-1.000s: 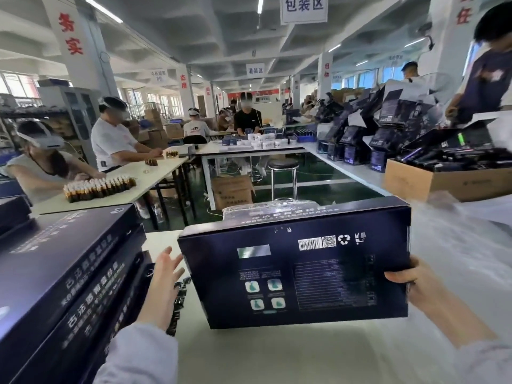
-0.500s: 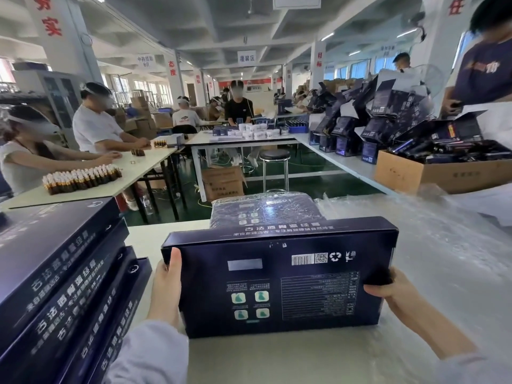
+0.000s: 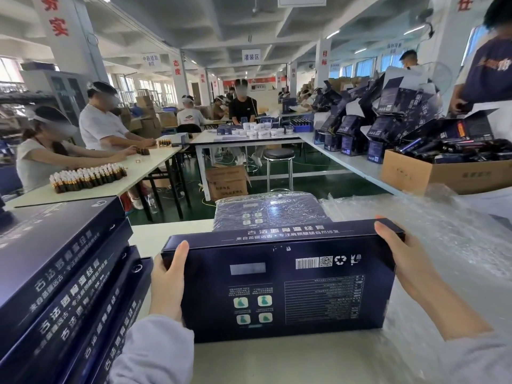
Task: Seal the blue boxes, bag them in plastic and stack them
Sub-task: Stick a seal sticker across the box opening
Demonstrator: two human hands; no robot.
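Note:
A flat dark blue box point(image 3: 279, 284) stands on its long edge on the white table point(image 3: 277, 361) right in front of me, its printed back toward me. My left hand point(image 3: 167, 281) grips its left edge, thumb on the front face. My right hand point(image 3: 401, 261) holds the right edge near the top corner, fingers curled over it. Just behind lies a blue box wrapped in plastic point(image 3: 266, 212), flat on the table. A leaning stack of unbagged blue boxes point(image 3: 55, 273) fills the left side.
Loose clear plastic bags point(image 3: 443, 231) cover the table to the right. Beyond them sits a cardboard carton point(image 3: 443, 176) of dark packages. Several people work at tables across the aisle, and a round stool point(image 3: 278, 155) stands in it.
The box has come down to the table and nearer to me. My left hand, open beside it before, now grips its left edge. My right hand has slid up to the top right corner.

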